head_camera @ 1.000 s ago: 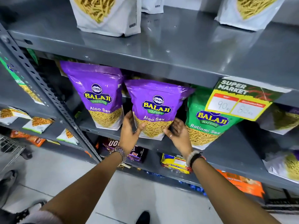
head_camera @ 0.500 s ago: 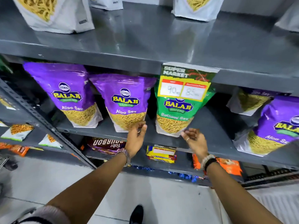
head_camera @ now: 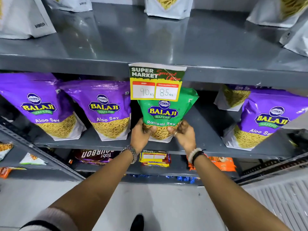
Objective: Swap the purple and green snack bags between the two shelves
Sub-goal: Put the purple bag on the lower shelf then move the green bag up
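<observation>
A green Ratlami Sev snack bag (head_camera: 164, 112) stands upright on the middle grey shelf (head_camera: 206, 144), its top partly behind a price card. My left hand (head_camera: 140, 135) grips its lower left corner and my right hand (head_camera: 184, 134) grips its lower right corner. To its left stand two purple Aloo Sev bags, one (head_camera: 108, 109) close beside it and another (head_camera: 40, 105) farther left. A third purple bag (head_camera: 268, 119) leans at the right end of the same shelf.
A price card (head_camera: 156, 81) reading 90 and 85 hangs from the upper shelf's edge (head_camera: 66, 63). White snack pouches (head_camera: 25, 19) stand on that upper shelf. Biscuit packs (head_camera: 155, 158) lie on the shelf below. A slotted upright (head_camera: 41, 154) runs at the left.
Both hands left the middle purple bag, moved right and closed on the bottom of the green bag. The view swung right, bringing the right-hand purple bag into sight.
</observation>
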The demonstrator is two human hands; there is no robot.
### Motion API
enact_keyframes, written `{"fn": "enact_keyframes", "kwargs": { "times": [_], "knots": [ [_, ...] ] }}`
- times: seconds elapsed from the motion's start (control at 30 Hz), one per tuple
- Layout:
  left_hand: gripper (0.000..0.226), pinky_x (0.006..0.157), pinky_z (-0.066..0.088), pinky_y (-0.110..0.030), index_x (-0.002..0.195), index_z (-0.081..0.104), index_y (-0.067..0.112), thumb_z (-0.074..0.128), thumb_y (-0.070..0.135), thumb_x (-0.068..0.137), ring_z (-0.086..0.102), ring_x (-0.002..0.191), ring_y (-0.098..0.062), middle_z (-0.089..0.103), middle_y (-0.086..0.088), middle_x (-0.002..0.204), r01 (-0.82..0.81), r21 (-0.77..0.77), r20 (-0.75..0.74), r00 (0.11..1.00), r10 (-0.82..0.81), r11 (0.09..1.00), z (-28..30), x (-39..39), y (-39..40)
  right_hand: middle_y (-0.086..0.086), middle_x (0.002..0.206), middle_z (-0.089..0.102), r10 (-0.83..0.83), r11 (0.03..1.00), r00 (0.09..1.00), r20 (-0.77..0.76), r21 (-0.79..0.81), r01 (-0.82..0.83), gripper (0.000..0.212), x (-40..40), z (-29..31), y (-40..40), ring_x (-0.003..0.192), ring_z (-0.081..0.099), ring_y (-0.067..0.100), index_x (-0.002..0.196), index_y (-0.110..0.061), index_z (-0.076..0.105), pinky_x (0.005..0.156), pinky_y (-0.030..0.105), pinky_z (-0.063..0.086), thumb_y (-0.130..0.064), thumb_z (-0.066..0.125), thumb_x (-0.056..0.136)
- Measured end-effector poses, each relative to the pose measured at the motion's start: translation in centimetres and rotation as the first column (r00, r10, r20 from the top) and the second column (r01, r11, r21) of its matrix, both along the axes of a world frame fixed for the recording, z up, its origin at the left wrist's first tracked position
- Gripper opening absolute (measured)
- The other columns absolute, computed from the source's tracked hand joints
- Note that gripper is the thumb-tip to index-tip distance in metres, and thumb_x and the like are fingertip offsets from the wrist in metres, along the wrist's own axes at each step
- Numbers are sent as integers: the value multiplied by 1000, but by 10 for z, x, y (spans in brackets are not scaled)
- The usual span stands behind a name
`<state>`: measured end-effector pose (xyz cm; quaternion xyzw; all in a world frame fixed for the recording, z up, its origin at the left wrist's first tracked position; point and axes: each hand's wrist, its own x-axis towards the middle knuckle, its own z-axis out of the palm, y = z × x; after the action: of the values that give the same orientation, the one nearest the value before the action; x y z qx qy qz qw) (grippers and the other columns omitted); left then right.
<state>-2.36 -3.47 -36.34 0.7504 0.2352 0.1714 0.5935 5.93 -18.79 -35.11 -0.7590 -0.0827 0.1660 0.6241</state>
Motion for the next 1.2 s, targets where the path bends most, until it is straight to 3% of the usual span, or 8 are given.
{"fn": "enact_keyframes", "kwargs": {
  "times": [0.07,0.2,0.47,0.67,0.8,0.9,1.07,1.2],
  "knots": [
    [67,91,53,-40,121,54,8,72,46,70,64,105,-21,68,-9,114,3,11,-13,1000,-3,1000,0,-6,-5,13,113,70,-33,999,999,-9,15,33,44,-9,1,-9,103,67,24,110,-10,60,95,49,52,-11,77,70],
    [41,87,56,-46,109,62,8,77,21,73,67,96,-19,71,-4,103,21,3,-43,999,-21,1000,2,-22,-26,13,111,71,-70,997,998,-1,24,70,38,-34,4,-38,101,68,23,107,-10,62,94,48,53,-9,75,72],
    [29,69,57,-23,91,70,18,82,14,65,71,79,-2,74,-3,93,185,-65,22,983,-184,981,38,-71,-108,12,103,74,-145,989,987,69,-11,146,28,-88,25,-138,95,70,22,94,-16,68,91,49,53,-16,79,68],
    [39,74,58,-30,83,71,34,83,42,48,72,82,-4,74,20,77,289,-2,144,948,-285,957,107,-81,-146,-32,64,68,-209,978,949,238,28,208,25,-112,85,-191,72,63,-14,91,-18,71,82,26,56,-19,79,68],
    [35,69,58,-26,80,69,34,84,38,49,67,67,6,75,17,81,276,60,277,919,-281,959,168,-76,-157,-12,84,77,-253,967,904,346,105,230,47,-111,150,-202,94,70,11,89,-30,72,91,52,53,-57,80,51],
    [37,76,59,-32,81,70,30,85,37,47,70,74,0,77,13,78,272,95,353,890,-288,958,220,-69,-156,-17,73,75,-261,965,860,439,137,223,54,-107,205,-203,91,68,12,81,-33,70,91,52,53,-68,76,41],
    [54,83,59,-43,91,73,26,87,51,45,73,87,-15,77,-2,92,209,195,441,854,-276,958,295,-52,-135,-7,86,75,-252,966,794,553,187,176,34,-93,283,-185,84,70,6,84,-27,70,92,44,54,-47,80,58],
    [62,84,59,-42,86,71,30,80,67,37,73,86,-11,77,2,90,152,269,462,846,-266,951,339,-37,-118,-3,86,76,-252,967,757,603,185,175,62,-68,322,-164,88,71,14,80,-28,70,91,50,53,-74,72,38]
  ]
}}
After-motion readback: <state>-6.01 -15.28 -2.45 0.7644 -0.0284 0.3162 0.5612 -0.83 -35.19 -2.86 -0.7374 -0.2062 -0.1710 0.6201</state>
